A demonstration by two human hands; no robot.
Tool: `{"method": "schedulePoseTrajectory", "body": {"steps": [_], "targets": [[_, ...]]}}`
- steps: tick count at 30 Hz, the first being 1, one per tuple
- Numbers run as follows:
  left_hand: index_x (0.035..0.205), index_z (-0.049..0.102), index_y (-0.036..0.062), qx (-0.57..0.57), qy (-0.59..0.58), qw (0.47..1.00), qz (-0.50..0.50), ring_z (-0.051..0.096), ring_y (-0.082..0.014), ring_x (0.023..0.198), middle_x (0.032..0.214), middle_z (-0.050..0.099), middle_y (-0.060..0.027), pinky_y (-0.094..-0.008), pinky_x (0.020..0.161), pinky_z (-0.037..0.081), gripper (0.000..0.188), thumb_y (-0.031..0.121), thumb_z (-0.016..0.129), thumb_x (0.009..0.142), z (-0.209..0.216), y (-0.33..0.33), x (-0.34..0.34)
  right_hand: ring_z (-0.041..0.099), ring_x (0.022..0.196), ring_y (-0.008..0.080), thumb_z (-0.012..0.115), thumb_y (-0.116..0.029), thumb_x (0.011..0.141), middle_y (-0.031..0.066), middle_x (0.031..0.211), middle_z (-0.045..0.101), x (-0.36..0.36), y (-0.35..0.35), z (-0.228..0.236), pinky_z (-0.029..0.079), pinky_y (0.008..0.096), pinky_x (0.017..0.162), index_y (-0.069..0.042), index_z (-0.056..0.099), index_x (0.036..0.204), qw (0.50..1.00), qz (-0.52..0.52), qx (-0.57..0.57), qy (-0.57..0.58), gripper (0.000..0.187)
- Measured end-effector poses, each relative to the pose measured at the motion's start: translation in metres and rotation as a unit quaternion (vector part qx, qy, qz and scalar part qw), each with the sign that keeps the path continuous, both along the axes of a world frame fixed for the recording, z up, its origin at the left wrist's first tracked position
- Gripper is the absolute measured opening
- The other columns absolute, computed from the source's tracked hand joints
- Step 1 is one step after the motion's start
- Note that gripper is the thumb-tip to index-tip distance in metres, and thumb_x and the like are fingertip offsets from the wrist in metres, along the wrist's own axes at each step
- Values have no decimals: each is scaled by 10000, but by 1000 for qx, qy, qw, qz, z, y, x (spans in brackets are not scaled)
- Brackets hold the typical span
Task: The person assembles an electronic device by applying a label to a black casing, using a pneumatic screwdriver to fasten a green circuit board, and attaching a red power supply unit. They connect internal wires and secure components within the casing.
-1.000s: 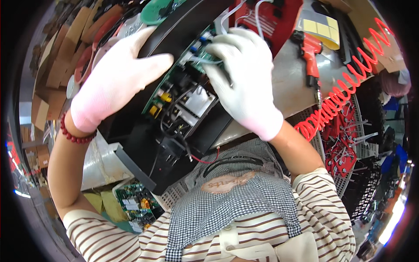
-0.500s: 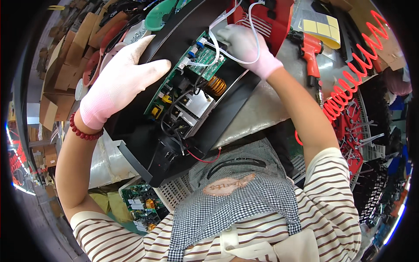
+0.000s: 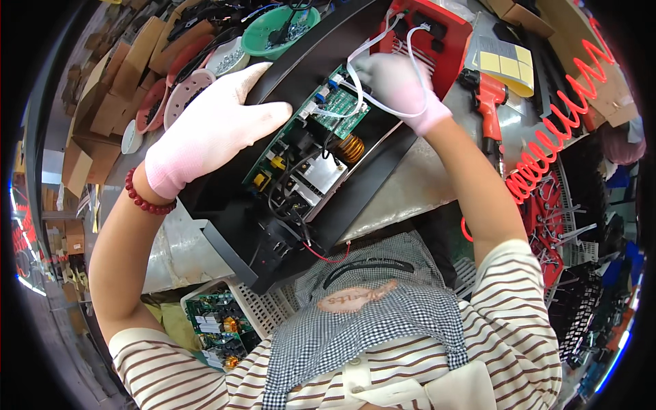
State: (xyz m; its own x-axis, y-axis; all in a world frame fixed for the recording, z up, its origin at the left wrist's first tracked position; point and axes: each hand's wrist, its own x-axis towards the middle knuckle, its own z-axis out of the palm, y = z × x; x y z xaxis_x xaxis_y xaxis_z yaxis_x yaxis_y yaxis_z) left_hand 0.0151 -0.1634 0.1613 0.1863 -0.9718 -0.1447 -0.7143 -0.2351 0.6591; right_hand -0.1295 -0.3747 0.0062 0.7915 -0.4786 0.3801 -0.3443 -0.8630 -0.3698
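Note:
A long black metal casing (image 3: 365, 213) lies slantwise over the bench, its inside facing up. My left hand (image 3: 212, 133), in a white and pink glove, grips its left wall, the thumb lying over the edge. Inside sit a green circuit board (image 3: 339, 116), a copper coil (image 3: 352, 148) and a silver heat sink (image 3: 320, 176). My right hand (image 3: 400, 87), gloved too, reaches into the casing beside the red end panel (image 3: 447, 48). White cables (image 3: 425, 96) loop from that panel across it to the board. Its fingers are blurred and partly hidden.
Right of the casing, a red pneumatic driver (image 3: 489, 106) lies by a coiled red hose (image 3: 547, 137) and yellow label sheets (image 3: 509, 67). Green (image 3: 256, 34) and pink bowls (image 3: 181, 99) of small parts stand far left. Below the bench edge is a white crate (image 3: 263, 307) with circuit boards.
The casing has shifted right and a little toward me, with my left hand moving along on its wall. My right hand has also moved slightly right and nearer.

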Motion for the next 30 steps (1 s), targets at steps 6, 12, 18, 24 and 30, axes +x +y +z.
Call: {"method": "schedulePoseTrajectory", "body": {"steps": [6,12,18,24,30], "targets": [[1414,469,16,-113,-92,989,-34,512,-190,1236,1365,537,-136,-312,1083,361,579,111,657,875,-6,-1,-1,688,817,253,593,-309,956,109,897,702,-61,51,0,528,354,711,-101,713,1019,972,-47,143,-179,248],[1125,580,51,-332,-376,835,-228,579,-277,924,994,579,-126,-355,803,462,296,115,650,844,13,-44,-17,674,812,290,609,-301,955,129,927,692,-58,58,26,521,356,736,-63,706,1041,944,-6,241,-223,271],[970,636,35,-280,-379,851,-233,585,-319,822,842,574,-126,-402,735,490,139,67,613,836,19,-62,-34,656,816,337,597,-294,936,106,880,666,-82,58,15,516,418,714,-90,693,926,983,-144,72,-91,226],[981,650,36,-238,-326,879,-254,584,-298,822,836,573,-109,-380,741,482,156,104,637,842,12,-76,-42,584,747,296,591,-302,972,115,851,588,-87,55,15,484,336,693,-54,673,1061,951,4,188,-247,276],[972,662,55,-204,-244,916,-246,587,-281,791,818,577,-98,-371,716,476,150,127,664,839,14,-73,-50,601,763,294,601,-268,962,120,877,603,-88,57,24,489,345,697,-66,677,1053,959,-5,192,-209,234]]}}
